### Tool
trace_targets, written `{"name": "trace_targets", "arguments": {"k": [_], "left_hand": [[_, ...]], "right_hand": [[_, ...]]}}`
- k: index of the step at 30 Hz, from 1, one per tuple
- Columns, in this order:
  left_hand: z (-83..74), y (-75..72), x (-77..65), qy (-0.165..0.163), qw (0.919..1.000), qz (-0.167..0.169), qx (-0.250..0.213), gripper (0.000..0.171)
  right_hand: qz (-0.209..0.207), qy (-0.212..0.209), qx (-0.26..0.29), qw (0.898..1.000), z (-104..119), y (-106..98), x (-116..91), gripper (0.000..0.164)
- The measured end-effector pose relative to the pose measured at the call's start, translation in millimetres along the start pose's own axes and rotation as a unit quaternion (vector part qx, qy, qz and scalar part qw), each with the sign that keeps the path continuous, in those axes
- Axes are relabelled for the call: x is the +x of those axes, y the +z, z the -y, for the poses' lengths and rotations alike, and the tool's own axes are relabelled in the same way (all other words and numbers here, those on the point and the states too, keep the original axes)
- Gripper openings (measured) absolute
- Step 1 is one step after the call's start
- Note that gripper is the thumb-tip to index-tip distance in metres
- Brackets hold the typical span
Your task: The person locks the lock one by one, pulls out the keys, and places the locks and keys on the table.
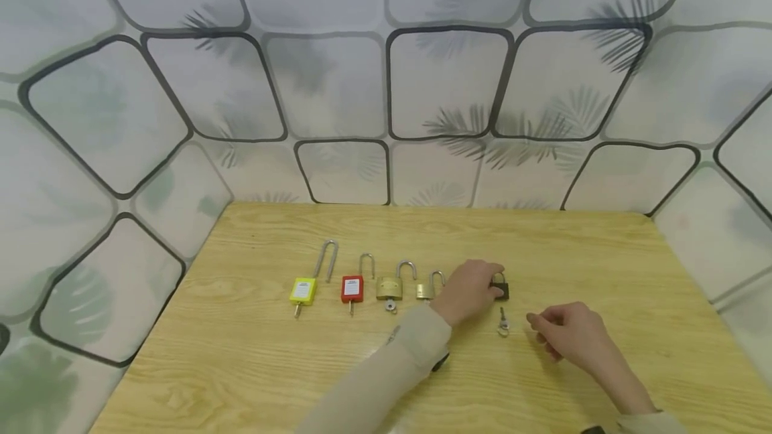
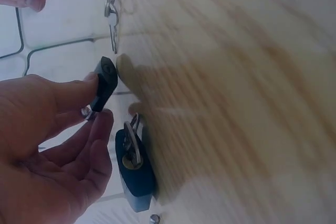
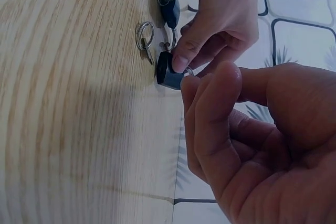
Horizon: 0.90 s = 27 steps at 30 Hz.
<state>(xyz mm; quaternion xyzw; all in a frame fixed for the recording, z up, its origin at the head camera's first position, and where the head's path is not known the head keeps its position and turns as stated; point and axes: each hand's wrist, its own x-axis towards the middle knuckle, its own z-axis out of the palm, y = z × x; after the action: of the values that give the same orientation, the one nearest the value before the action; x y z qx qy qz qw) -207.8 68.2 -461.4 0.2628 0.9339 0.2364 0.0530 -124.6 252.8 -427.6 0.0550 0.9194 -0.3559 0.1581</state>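
A small black padlock [image 1: 500, 291] is pinched between the thumb and fingers of my left hand [image 1: 464, 292]. In the left wrist view the padlock [image 2: 106, 80] shows its keyhole end, tilted close over the table. A pair of keys on a ring [image 1: 503, 325] lies just in front of it. My right hand [image 1: 571, 335] hovers to the right of these keys, its fingers loosely curled with nothing seen in them. Beside the left hand sits a second dark padlock [image 2: 137, 174] with keys in its keyhole; the left hand hides it in the head view.
Left of my hands, several padlocks with raised shackles stand in a row: yellow [image 1: 303, 291], red [image 1: 352, 288], a larger brass one [image 1: 389, 288] and a smaller brass one [image 1: 425, 291]. Keys stick out of their near ends. A patterned wall [image 1: 434, 173] borders the wooden table [image 1: 241, 347].
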Motion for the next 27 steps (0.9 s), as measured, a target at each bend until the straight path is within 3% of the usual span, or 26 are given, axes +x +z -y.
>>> {"name": "trace_targets", "arguments": {"k": [6,8,12,14,18,22,27], "left_hand": [[-2.6,1.6,4.3,0.015,0.9970,0.001,0.076,0.013],[-2.2,2.1,5.7,0.014,0.9961,-0.001,0.087,0.020],[0.0,-0.5,4.5,-0.001,0.9974,-0.016,0.071,0.024],[3.1,-6.9,-0.1,-0.020,0.9976,-0.033,0.058,0.021],[12.6,-26.7,-16.4,-0.062,0.9958,-0.062,0.023,0.033],[23.2,-37.2,-33.8,-0.072,0.9960,-0.035,0.038,0.029],[28.3,-28.4,-44.2,-0.050,0.9929,-0.008,0.107,0.034]], "right_hand": [[-0.002,-0.005,0.008,1.000,-1,1,0,0.031],[0.000,-0.002,0.014,1.000,-1,1,0,0.030],[-0.002,0.003,0.022,1.000,-1,2,1,0.030],[-0.004,0.003,0.023,1.000,-2,2,1,0.030],[-0.007,-0.004,0.021,1.000,-2,1,1,0.030],[-0.006,-0.010,0.021,1.000,-4,-1,-1,0.031],[-0.003,-0.003,0.026,1.000,-5,-1,-3,0.030]]}}
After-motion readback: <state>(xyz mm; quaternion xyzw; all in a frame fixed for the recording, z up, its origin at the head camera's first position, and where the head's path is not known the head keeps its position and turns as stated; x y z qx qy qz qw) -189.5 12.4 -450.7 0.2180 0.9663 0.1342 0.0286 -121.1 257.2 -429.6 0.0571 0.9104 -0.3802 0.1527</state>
